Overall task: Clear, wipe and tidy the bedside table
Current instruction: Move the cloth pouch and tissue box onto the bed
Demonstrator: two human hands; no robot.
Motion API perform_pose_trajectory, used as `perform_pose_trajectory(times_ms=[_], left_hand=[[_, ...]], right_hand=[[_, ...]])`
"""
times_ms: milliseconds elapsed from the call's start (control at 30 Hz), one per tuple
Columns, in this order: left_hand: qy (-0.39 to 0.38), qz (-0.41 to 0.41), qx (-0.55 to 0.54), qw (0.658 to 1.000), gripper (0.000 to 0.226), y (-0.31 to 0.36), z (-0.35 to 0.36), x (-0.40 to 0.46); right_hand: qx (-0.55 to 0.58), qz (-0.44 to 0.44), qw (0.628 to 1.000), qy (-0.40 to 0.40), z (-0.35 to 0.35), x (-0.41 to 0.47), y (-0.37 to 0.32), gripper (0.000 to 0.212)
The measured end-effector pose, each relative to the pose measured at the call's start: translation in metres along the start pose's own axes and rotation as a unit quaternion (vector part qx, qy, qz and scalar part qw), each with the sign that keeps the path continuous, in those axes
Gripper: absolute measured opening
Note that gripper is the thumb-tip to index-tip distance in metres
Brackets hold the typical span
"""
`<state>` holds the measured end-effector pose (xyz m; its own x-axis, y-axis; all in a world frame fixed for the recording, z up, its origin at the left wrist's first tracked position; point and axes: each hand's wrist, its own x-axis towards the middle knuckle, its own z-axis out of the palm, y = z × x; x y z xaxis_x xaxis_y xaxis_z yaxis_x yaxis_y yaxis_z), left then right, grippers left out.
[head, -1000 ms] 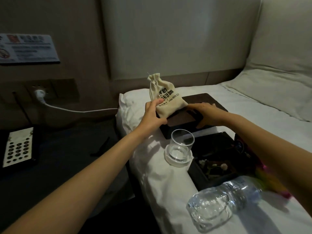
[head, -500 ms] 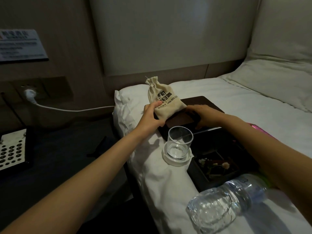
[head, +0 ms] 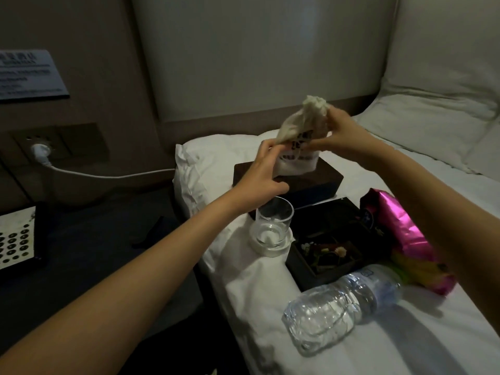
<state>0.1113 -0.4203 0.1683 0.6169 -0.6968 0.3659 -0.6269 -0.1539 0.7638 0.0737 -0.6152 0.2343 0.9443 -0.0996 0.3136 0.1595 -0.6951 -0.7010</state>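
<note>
Hands are both gripping the cloth pouch (head: 297, 136), and you are holding it lifted just above the dark wooden box (head: 311, 180) on the bed (head: 405, 347). Your left hand (head: 263, 169) is pinching the pouch's lower left edge with curled fingers (head: 266, 147), while your right hand (head: 342, 136) is pinching it near the gathered neck, fingers closed on the cloth. The pouch's long axis is running upright and leaning slightly right, neck topmost. The glass (head: 273, 226) is standing directly under your left wrist, the tray (head: 324, 247), pink packet (head: 405, 234) and lying water bottle (head: 338, 312) nearer to you. The bench (head: 94, 253) is lying well to your left, carrying the keypad panel (head: 16, 236), so your left hand is the nearer one for any carry that way; judging by that, the glass is the thing to avoid knocking.
</note>
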Motion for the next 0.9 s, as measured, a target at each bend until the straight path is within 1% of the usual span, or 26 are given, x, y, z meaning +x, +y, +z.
perform_pose_trajectory(times_ms=[67,133,167,267,367,533,667,767,833,900], left_hand=[[-0.033,0.018,0.004,0.999,0.065,0.007,0.01,0.002],[-0.059,0.032,0.005,0.998,0.064,0.011,0.02,0.003],[-0.067,0.04,0.009,0.997,0.063,0.012,0.024,0.003],[-0.091,0.052,0.023,0.994,0.06,0.011,0.033,0.003],[-0.122,0.038,0.048,0.991,0.054,0.007,0.038,-0.001],[-0.153,0.012,0.11,0.982,0.05,0.0,0.04,-0.013],[-0.171,-0.004,0.198,0.965,0.052,-0.004,0.042,-0.017],[-0.173,-0.004,0.21,0.962,0.052,-0.006,0.043,-0.019],[-0.175,0.001,0.22,0.96,0.049,-0.006,0.042,-0.023],[-0.171,0.015,0.233,0.957,0.046,-0.007,0.04,-0.028]], right_hand=[[-0.068,0.001,0.997,0.037,-0.013,-0.007,0.001,0.04],[-0.076,0.005,0.996,0.043,-0.025,-0.017,0.005,0.022],[-0.072,0.011,0.997,0.041,-0.029,-0.022,0.008,0.018],[-0.051,0.039,0.997,0.03,-0.035,-0.039,0.018,0.018],[-0.049,0.045,0.998,0.019,-0.03,-0.052,0.029,0.018],[-0.102,0.03,0.994,-0.019,-0.019,-0.067,0.038,0.018],[-0.171,0.014,0.984,-0.043,-0.014,-0.069,0.038,0.017],[-0.211,0.003,0.974,-0.078,-0.008,-0.068,0.037,0.021],[-0.224,-0.003,0.971,-0.081,-0.006,-0.068,0.041,0.018],[-0.239,-0.01,0.968,-0.074,-0.005,-0.068,0.046,0.029]])
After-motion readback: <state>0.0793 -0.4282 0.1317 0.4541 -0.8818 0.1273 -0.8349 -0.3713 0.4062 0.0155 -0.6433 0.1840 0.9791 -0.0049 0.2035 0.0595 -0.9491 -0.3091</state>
